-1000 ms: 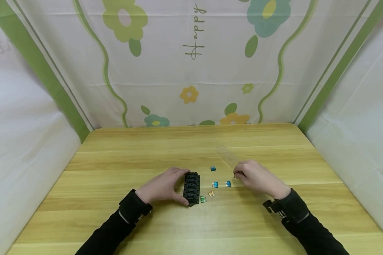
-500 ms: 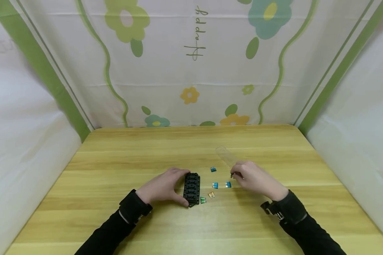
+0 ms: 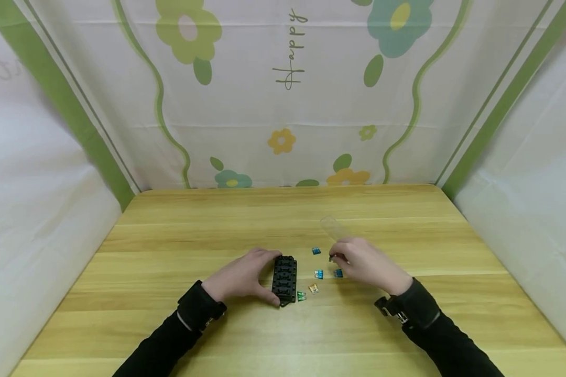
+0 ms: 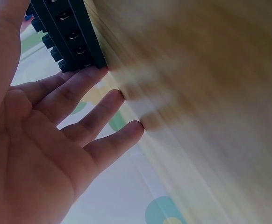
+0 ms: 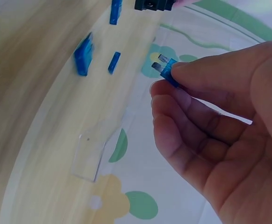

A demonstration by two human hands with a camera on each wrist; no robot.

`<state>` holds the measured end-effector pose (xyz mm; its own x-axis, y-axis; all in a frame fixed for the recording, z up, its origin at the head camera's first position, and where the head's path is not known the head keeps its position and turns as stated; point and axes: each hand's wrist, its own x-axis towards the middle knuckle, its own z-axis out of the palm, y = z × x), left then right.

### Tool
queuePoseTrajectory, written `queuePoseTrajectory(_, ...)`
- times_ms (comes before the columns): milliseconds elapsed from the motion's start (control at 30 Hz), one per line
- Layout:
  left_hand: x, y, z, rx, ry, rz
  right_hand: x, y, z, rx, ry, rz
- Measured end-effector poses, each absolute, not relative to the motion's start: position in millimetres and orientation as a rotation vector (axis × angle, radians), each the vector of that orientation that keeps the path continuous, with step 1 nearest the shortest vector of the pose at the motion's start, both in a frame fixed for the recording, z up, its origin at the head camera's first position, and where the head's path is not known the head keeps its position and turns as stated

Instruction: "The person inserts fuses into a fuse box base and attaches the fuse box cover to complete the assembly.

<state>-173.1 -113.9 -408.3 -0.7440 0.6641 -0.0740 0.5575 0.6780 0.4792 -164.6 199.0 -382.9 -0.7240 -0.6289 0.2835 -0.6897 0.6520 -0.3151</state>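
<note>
My left hand (image 3: 242, 276) holds a black fuse box (image 3: 284, 277) upright on the table, thumb at its near end and fingers at its far end. In the left wrist view its side (image 4: 73, 35) meets the fingertips, with the other fingers spread on the tabletop. Between thumb and fingers, my right hand (image 3: 365, 264) pinches a blue blade fuse (image 5: 169, 74), raised, its two metal prongs pointing away from the palm. Right of the box lie several loose fuses: a blue one (image 3: 316, 251) farthest back, two more blue, an orange one (image 3: 313, 288) and a green one (image 3: 302, 296).
A clear plastic cover (image 3: 331, 226) lies behind the right hand, partly hidden by it. The wooden table (image 3: 207, 220) ends at a white flower-printed cloth (image 3: 245, 104) at the back, and similar cloth hangs at both sides.
My right hand has moved left toward the fuse box with the blade fuse pinched in it, now over the loose blue fuses. The left hand and the box have stayed in place.
</note>
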Motion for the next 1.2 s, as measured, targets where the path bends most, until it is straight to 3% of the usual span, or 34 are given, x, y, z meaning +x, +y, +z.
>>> queuePoseTrajectory(1200,-176.0,-113.8,-409.1,1.026,2.689,0.614,-180.9,127.6,-375.2,1.167,-2.599,0.629)
